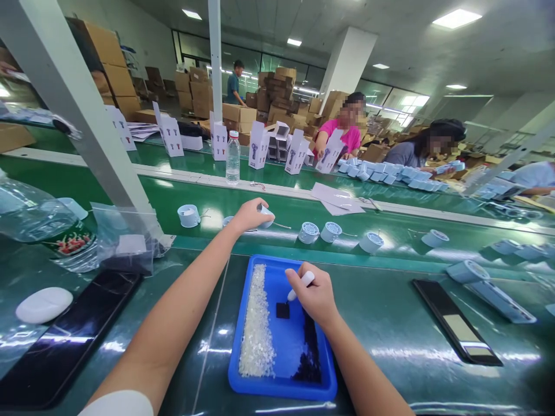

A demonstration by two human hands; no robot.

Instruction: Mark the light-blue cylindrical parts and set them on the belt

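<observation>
My left hand [249, 215] grips a small pale blue round spool-like part [266, 217] above the green belt. Several matching round parts, such as one [309, 232], stand on the belt around it. My right hand [314, 297] holds a white pen-shaped tool [301, 286] over a blue plastic tray [277, 392], its thin tip pointing down near a small black square pad [282, 310]. The tray holds a long pile of clear granules [255, 323] and a heap of small dark pieces [307, 358].
A white oval pad [43, 304] and a black flat panel [65, 335] lie left, beside a plastic bag [124, 240]. Another black panel [455, 320] lies right. Beyond the belt stand a water bottle [233, 159], white boxes [259, 144] and co-workers [342, 130].
</observation>
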